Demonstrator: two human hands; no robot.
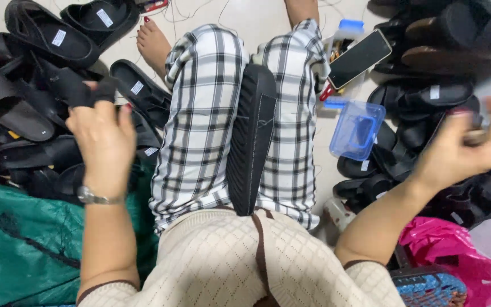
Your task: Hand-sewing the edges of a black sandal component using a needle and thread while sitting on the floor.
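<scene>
**Left hand grips a strap; a sole lies along the lap**

The left hand (102, 142) sits at nine o'clock in the view, a metal wristwatch (95, 198) on its wrist. Its fingers (89, 91) are closed around a black strap piece of soft dark material (92, 92), which sticks out above the knuckles toward eleven o'clock, just over the pile of black slip-on sandals with white stickers (52, 40).

The right hand (464, 148) is raised at three o'clock and blurred. It seems pinched on something small, but I cannot tell what it is or how firmly it is held.

Between the hands, a long black ribbed rubber sole (251, 139) rests on edge in the fold of the black-and-white checked trousers (203, 119). Its long axis runs from twelve to six o'clock, the upper end tipped slightly toward one. It lies at about three o'clock from the left fingers, and the left hand is the nearer one.

A clear blue plastic box (357, 129) and a black smartphone (359, 58) lie right of the lap, toward two o'clock.
</scene>
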